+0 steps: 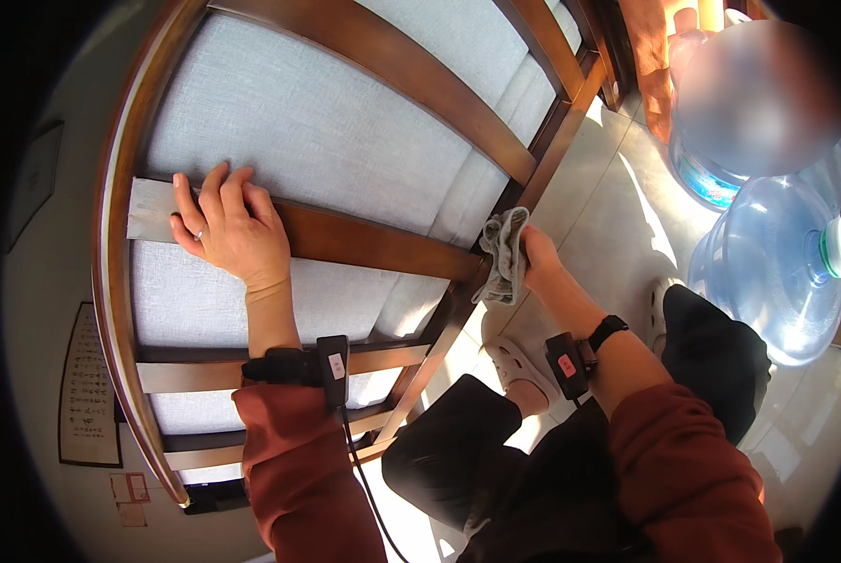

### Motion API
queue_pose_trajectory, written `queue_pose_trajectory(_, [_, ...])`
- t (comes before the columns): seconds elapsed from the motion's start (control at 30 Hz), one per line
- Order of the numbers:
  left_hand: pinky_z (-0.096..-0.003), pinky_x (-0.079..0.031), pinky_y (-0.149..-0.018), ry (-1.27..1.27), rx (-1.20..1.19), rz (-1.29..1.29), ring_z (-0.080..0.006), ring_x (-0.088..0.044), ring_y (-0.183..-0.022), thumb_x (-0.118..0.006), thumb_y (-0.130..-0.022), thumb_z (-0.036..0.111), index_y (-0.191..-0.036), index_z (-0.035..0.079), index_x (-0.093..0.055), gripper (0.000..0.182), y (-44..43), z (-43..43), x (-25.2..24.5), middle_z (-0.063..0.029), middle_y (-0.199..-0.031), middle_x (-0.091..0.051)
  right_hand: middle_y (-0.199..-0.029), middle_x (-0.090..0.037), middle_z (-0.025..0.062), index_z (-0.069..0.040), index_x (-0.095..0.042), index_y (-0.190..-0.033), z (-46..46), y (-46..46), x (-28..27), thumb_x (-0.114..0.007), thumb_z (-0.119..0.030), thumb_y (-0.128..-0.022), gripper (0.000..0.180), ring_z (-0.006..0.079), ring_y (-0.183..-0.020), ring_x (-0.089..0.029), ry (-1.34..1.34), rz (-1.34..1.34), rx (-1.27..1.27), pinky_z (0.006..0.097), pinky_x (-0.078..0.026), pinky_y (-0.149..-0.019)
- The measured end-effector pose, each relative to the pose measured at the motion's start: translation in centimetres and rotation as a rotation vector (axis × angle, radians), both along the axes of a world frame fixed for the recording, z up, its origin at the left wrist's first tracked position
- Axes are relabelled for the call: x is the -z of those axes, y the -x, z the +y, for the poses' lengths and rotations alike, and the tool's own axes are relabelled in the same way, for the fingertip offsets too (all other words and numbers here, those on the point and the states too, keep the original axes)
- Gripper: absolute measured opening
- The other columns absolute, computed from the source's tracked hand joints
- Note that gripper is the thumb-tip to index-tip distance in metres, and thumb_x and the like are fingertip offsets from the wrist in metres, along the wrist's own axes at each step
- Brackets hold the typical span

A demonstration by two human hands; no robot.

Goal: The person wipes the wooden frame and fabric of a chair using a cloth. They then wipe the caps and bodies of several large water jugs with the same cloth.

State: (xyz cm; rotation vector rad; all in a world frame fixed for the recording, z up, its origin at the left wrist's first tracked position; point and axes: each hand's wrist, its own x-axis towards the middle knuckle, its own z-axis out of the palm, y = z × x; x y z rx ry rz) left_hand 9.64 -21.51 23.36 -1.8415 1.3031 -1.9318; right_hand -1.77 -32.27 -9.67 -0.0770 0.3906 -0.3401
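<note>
My left hand (241, 229) rests on a brown wooden slat (378, 239) at the back of a sofa, fingers spread near the slat's top end. A ring is on one finger. Grey fabric cushions (308, 127) show between the slats. My right hand (541, 257) holds a folded grey cloth (503, 257) against the lower wooden rail, near the slat's bottom end. Its fingers are mostly hidden behind the cloth.
Large clear plastic water bottles (765, 260) stand on the tiled floor (582, 225) at the right. The sofa's curved top rail (114, 232) runs down the left. Framed writing (88, 394) hangs on the wall. A cable hangs from my left wrist device (332, 369).
</note>
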Motion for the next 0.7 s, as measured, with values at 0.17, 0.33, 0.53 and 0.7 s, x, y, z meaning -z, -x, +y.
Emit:
queue_pose_trajectory(0.17, [-0.0418, -0.034, -0.102, 0.212, 0.543, 0.958, -0.0317, -0.044, -0.122, -0.054, -0.090, 0.003, -0.110, 0.003, -0.057, 0.021, 7.1, 0.1, 4.8, -0.0157, -0.125, -0.051, -0.099, -0.064, 0.0071, -0.007, -0.058, -0.114, -7.1, 0.1, -11.5, -0.048, -0.027, -0.097, 0.028, 0.0168, -0.086, -0.062, 0.224, -0.132, 0.263, 0.0308, -0.053, -0.074])
queue_pose_trajectory(0.33, [-0.0327, -0.045, -0.090, 0.341, 0.820, 1.465, -0.0234, -0.051, -0.112, -0.054, -0.089, 0.001, -0.113, 0.001, -0.056, 0.024, 9.1, -3.7, 10.7, -0.0164, -0.125, -0.048, -0.124, -0.049, 0.0110, -0.006, -0.052, -0.123, -9.7, -4.1, -20.7, -0.066, -0.029, -0.086, 0.045, 0.0241, -0.113, -0.045, 1.191, 0.137, 0.820, 0.0351, -0.040, -0.095])
queue_pose_trajectory(0.53, [-0.0289, -0.049, -0.078, 0.224, 0.683, 1.605, -0.0209, -0.057, -0.098, -0.056, -0.086, -0.001, -0.111, 0.001, -0.057, 0.025, 8.2, -4.4, 14.6, -0.0172, -0.124, -0.049, -0.139, -0.029, 0.0148, -0.010, -0.030, -0.138, -9.8, -7.9, -15.9, -0.075, -0.034, -0.072, 0.084, 0.0347, -0.117, -0.035, 1.861, 0.621, 0.942, 0.0464, -0.031, -0.094])
queue_pose_trajectory(0.7, [-0.0277, -0.051, -0.074, 0.283, 0.722, 1.698, -0.0195, -0.060, -0.091, -0.056, -0.086, -0.001, -0.110, 0.002, -0.058, 0.024, 8.6, -3.7, 15.2, -0.0165, -0.122, -0.050, -0.136, -0.031, 0.0203, -0.004, -0.030, -0.137, -9.7, -8.0, -14.2, -0.074, -0.032, -0.074, 0.083, 0.0371, -0.119, -0.035, 1.958, 0.620, 1.029, 0.0473, -0.028, -0.096])
